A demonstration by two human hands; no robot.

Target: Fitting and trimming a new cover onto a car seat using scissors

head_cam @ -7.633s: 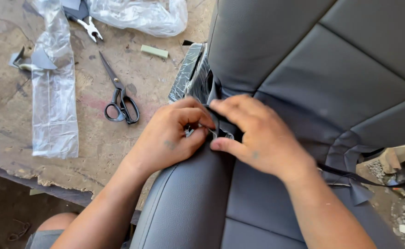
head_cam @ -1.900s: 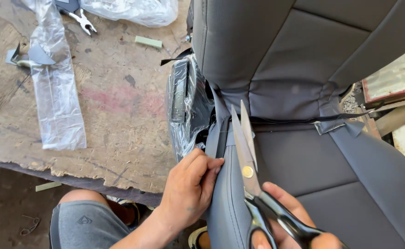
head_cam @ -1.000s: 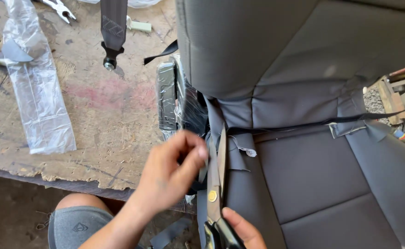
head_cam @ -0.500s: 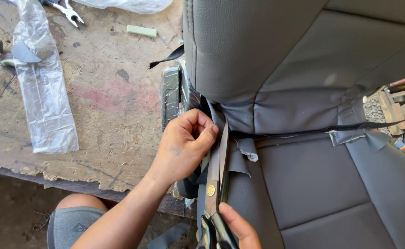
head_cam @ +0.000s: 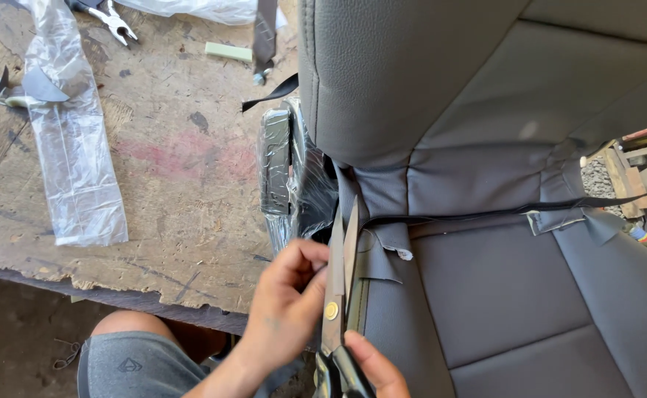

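A grey leatherette car seat point(head_cam: 500, 147) lies across a worn wooden workbench point(head_cam: 169, 162). My right hand point(head_cam: 373, 368), low in the view, grips the black handles of a pair of scissors point(head_cam: 338, 295); the blades are slightly parted and point up along the seat's left seam. My left hand point(head_cam: 287, 309) pinches the edge of the seat cover right beside the blades. A loose grey flap of cover point(head_cam: 386, 254) hangs just right of the blade tips. A black strap point(head_cam: 515, 212) runs along the crease between backrest and cushion.
A clear plastic bag point(head_cam: 73, 155) lies on the bench at the left, pliers point(head_cam: 113, 18) at the top edge, and a small pale green block point(head_cam: 228, 51) near them. Plastic-wrapped seat hardware point(head_cam: 283, 177) sits at the seat's left side. Wooden scraps point(head_cam: 644, 162) are at the far right.
The scissors went from lying on the bench to my right hand. In the last half second my left hand slid down the seam and the blades rose beside it.
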